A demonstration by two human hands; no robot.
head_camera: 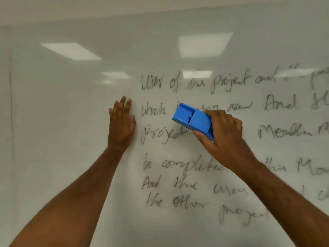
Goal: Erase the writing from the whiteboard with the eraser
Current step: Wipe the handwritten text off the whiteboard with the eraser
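A white whiteboard (62, 107) fills the view. Several lines of black handwriting (194, 82) cover its middle and right side. My right hand (226, 136) grips a blue plastic eraser (193, 120) and holds it tilted against the board, over the second and third lines of writing. Part of those lines is hidden behind the eraser and hand. My left hand (122, 123) lies flat on the board with fingers pointing up, just left of the writing, holding nothing.
The whiteboard's left part carries no writing, only a thin vertical line (11, 104) near the left edge. Ceiling lights reflect in the board's upper area (203, 45). The writing runs off the right edge of view.
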